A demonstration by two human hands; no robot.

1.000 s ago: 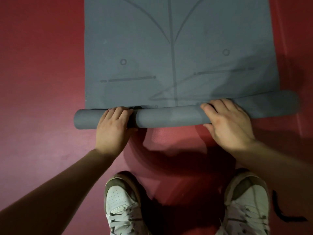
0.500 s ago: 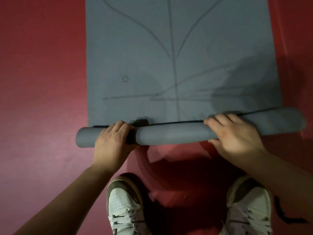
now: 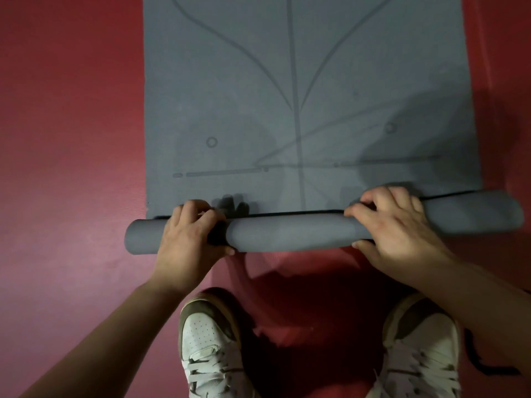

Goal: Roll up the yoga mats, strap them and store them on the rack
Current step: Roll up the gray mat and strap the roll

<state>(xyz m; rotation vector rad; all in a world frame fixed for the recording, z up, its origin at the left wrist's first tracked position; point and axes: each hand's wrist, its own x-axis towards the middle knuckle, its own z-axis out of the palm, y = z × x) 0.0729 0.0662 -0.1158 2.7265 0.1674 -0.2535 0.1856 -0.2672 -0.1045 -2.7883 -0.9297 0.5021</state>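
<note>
from the head camera we look down on a grey rubber yoga mat (image 3: 301,96) with dark printed lines, spread on a red padded floor (image 3: 71,139). its near end is wound into a tight roll (image 3: 287,232) lying crosswise just ahead of two white lace-up sneakers (image 3: 209,346). our left hand (image 3: 191,234) curls round the roll near its left end, thumb underneath. our right hand (image 3: 393,225) grips it further right, fingers hooked over the top. a thin black strap (image 3: 474,357) lies beside the right shoe.

The red floor (image 3: 71,139) bears a part-rolled yoga mat (image 3: 301,96), two white shoes (image 3: 209,340) and a black strap (image 3: 474,359).
</note>
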